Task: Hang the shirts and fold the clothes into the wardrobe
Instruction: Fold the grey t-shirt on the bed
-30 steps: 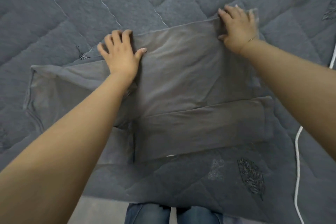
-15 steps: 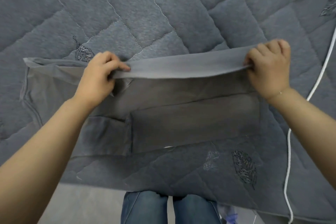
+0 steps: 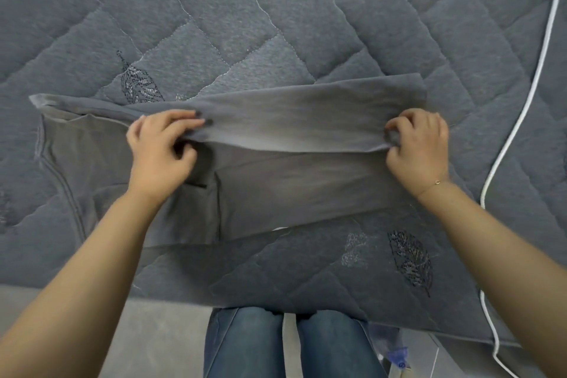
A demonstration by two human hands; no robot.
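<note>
**Folding the grey shirt across the bed**

Nearest us, at six o'clock, our blue denim jeans stand against the bed's edge. Above them lies the dark grey quilted bedspread with stitched leaf motifs, and on it, at the centre, the soft grey knitted cotton shirt. Our left hand at nine o'clock pinches the shirt's raised fold between thumb and fingers; our right hand at three o'clock is curled tight round the same fold's other end. The far flap drapes and sags between them. We judge the cloth light, limp and unbreakable, best held at both ends of the fold line, kept taut. A thin white cord runs down the bedspread at three o'clock, apart from the shirt.
</note>
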